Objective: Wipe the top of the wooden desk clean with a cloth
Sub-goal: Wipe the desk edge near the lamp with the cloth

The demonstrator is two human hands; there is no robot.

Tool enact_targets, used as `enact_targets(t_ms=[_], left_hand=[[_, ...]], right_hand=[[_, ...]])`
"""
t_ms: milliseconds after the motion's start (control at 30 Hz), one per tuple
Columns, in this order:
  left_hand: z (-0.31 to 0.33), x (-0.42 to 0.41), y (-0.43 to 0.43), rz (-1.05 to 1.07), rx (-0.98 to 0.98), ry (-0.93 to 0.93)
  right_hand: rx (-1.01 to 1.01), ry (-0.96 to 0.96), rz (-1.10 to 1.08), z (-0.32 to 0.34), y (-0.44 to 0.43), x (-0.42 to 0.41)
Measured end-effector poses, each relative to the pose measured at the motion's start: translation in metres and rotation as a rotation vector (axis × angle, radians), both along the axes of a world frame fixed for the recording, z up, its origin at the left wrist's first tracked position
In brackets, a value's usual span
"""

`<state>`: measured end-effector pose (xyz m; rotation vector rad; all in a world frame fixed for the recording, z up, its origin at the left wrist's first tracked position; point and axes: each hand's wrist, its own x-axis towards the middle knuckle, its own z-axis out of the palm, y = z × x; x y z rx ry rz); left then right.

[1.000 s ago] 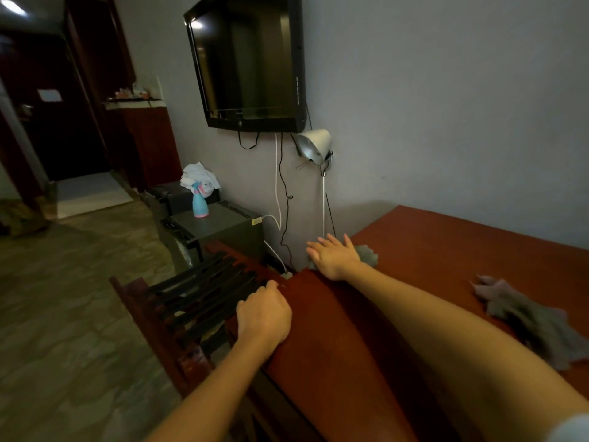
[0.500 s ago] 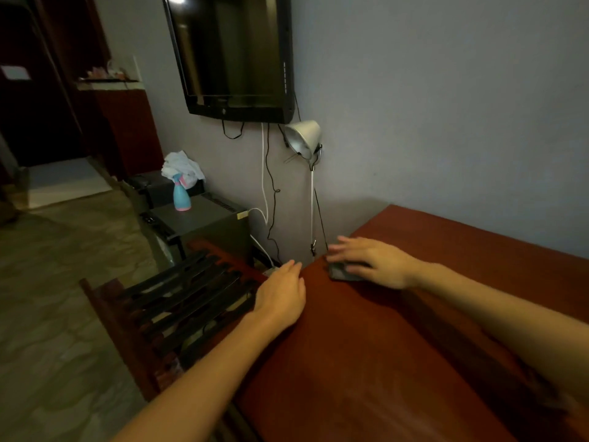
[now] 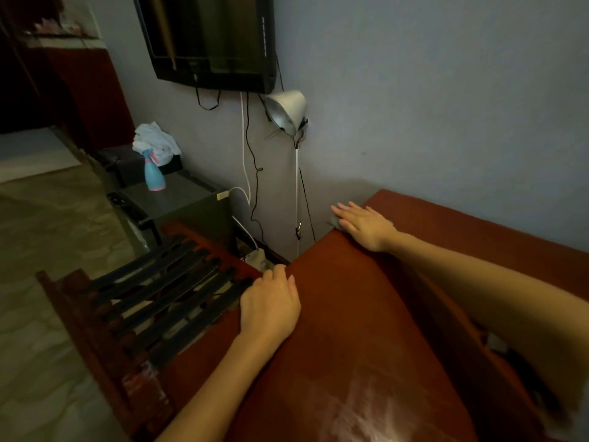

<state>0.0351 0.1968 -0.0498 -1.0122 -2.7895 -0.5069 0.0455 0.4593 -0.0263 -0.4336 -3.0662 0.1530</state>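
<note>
The reddish-brown wooden desk fills the lower right of the view. My right hand lies flat with straight fingers near the desk's far left corner, pressing a small grey cloth; only an edge of the cloth shows beyond my fingertips. My left hand rests on the desk's left edge, fingers loosely curled over the rim. A pale sheen marks the desk surface near the bottom of the view.
A dark slatted wooden rack stands against the desk's left side. Behind it a grey cabinet carries a blue spray bottle and a white rag. A clip lamp and cables hang under the wall television.
My right hand with the cloth slid back along the desk toward its far left corner. My left hand shifted slightly along the left edge. The view tilted further down.
</note>
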Motion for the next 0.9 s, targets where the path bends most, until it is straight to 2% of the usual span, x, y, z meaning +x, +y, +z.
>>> enact_targets(t_ms=[167,267,400,600,733,900], left_hand=[[0.001,-0.001,-0.001,-0.011,0.024,-0.030],[0.000,0.000,-0.001,-0.023,0.018,-0.048],[0.000,-0.001,-0.001,-0.016,0.003,-0.035],[0.003,0.003,0.002,0.035,-0.042,-0.021],[0.008,0.008,-0.001,0.043,-0.048,-0.065],[0.005,0.006,0.000,0.029,-0.044,-0.043]], right_hand=[[-0.011,-0.023,-0.084,-0.001,-0.018,0.009],[-0.090,0.002,0.014,-0.002,-0.039,0.024],[-0.314,0.015,0.135,0.008,-0.057,0.038],[-0.079,-0.067,0.287,0.022,-0.051,0.032],[-0.126,0.023,0.298,0.008,-0.054,0.044],[-0.062,0.095,0.325,-0.009,-0.070,0.046]])
